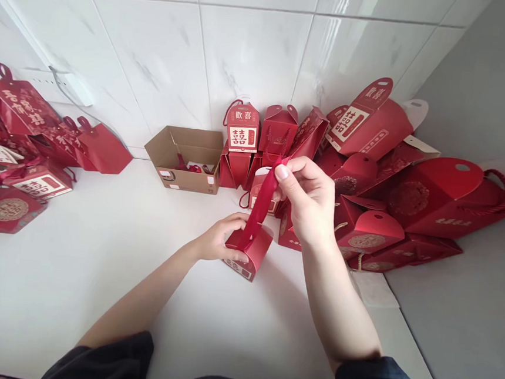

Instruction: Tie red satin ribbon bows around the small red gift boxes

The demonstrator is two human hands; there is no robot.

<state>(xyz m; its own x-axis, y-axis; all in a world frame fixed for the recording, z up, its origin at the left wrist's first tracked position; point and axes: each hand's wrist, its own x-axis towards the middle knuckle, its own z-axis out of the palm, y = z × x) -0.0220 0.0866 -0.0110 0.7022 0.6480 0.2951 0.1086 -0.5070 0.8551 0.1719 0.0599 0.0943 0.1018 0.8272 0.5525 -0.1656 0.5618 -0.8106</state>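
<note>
Red gift boxes (36, 185), some with ribbon loops, piled on the white counter (97, 247) well to the left of the left hand (216, 242). Brown cardboard carton (186, 182), open on top, beyond the left fingers and a little to their left, with red scraps (182, 162) inside, too small to identify. Left fingers closed around a small red gift box (258, 254), thumb along the near side; cannot tell whether resting fully on the counter. Red carry boxes (243, 118), two with white character panels, stacked near the tiled wall (256, 42) beyond both sets of fingers. Dark red ribbon (259, 215) running from the top of the held box up to the right hand (311, 200), upper end pinched between thumb and fingers. Second heap of red boxes (367, 238), rounded flaps at various angles, just right of the right fingers.
</note>
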